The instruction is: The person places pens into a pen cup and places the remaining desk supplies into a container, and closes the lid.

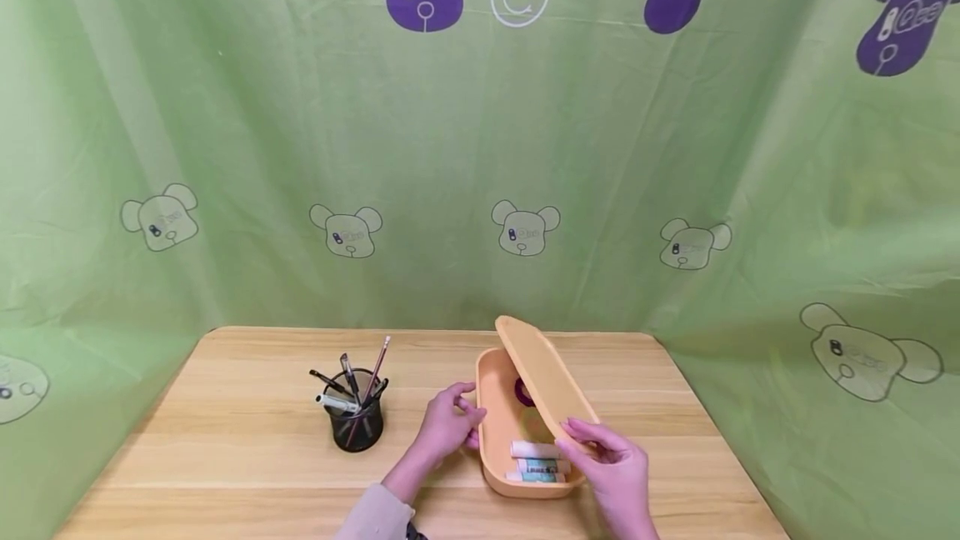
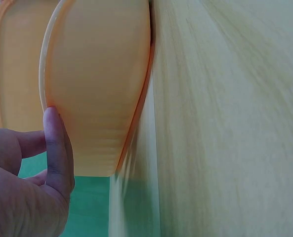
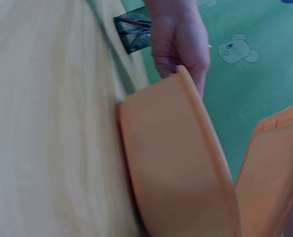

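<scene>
An orange storage box (image 1: 497,407) stands on the table, its opening partly covered by a tilted orange lid (image 1: 551,373). My right hand (image 1: 611,465) pinches the lid's near end between thumb and fingers. At the box's left side, my left hand (image 1: 448,422) holds the rim, its thumb at the edge and its fingertips against the outer wall (image 2: 97,89). Inside, near the front, lie white-and-teal tubes (image 1: 538,467) that look like glue sticks. Farther back a purple ring (image 1: 522,392) shows, partly hidden by the lid.
To the left of the box, a black mesh pen holder (image 1: 357,430) carries several pens and a pencil (image 1: 378,363). The wooden table (image 1: 247,440) ends at the back and both sides against a green printed curtain (image 1: 435,140).
</scene>
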`<action>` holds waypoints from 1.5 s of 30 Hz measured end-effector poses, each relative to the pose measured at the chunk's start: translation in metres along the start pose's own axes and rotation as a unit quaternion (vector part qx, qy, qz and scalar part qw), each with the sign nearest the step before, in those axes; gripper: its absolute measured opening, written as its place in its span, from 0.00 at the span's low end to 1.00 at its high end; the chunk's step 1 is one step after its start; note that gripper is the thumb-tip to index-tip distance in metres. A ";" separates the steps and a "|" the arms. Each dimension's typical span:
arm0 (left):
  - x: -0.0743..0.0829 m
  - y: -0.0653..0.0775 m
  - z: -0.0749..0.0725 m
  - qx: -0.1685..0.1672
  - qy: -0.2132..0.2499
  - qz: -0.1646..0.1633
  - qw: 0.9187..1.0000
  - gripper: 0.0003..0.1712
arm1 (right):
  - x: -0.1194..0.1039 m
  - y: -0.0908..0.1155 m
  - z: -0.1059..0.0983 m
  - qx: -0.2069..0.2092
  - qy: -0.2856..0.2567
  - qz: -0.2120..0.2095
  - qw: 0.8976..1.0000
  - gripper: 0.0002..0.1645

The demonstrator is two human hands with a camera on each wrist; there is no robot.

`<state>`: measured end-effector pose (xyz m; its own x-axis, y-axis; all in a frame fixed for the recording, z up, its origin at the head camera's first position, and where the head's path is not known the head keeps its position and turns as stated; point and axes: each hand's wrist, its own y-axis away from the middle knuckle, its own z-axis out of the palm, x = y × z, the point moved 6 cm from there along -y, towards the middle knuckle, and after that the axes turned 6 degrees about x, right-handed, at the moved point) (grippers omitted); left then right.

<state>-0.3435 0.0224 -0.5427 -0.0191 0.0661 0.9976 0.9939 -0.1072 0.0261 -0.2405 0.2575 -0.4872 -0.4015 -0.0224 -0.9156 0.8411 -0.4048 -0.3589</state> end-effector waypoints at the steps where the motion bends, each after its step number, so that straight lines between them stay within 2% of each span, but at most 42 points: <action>1: 0.001 0.000 0.000 0.000 0.000 0.000 1.000 0.33 | 0.002 0.001 0.001 0.000 0.010 0.002 1.000 0.21; 8: 0.002 0.002 0.000 0.002 -0.002 0.000 1.000 0.33 | 0.011 0.010 0.007 -0.008 0.111 0.031 0.993 0.21; 17: 0.002 0.001 0.000 0.003 -0.002 0.002 1.000 0.33 | 0.017 0.019 0.018 -0.027 0.203 0.005 0.979 0.22; 34: 0.004 0.003 0.000 0.003 0.009 0.007 1.000 0.33 | 0.022 0.030 0.030 -0.057 0.244 -0.049 0.967 0.24; 45: 0.004 0.004 0.000 0.002 0.008 0.003 1.000 0.34 | 0.021 0.031 0.034 -0.083 0.248 -0.061 0.963 0.23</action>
<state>-0.3398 0.0220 -0.5382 -0.0139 0.0502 0.9986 0.9944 -0.1036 0.0190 -0.2355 0.2133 -0.5116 -0.3134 0.4717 -0.8242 0.8613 -0.2243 -0.4559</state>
